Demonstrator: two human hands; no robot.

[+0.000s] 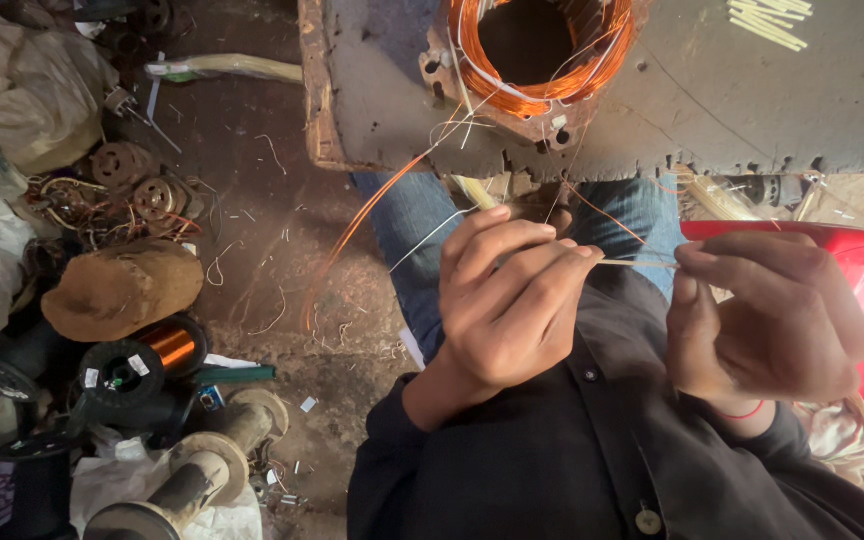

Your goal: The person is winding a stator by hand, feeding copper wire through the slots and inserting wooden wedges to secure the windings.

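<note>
The left hand (507, 300) and the right hand (772, 315) are held near each other above the person's lap, both pinching the same thin pale sleeve (637, 264) that runs between their fingertips. The left hand's fingers curl together around its end, and the right hand's thumb and forefinger press shut on the other end. Fine copper wire strands (372, 205) rise from between the hands to the motor stator (537, 60), which sits on the edge of the grey desk (712, 100) just above them, its orange winding coiled around the open bore. A bundle of pale sleeves (767, 22) lies further along the desk. On the floor to the left stands a spool of copper wire (170, 347).
</note>
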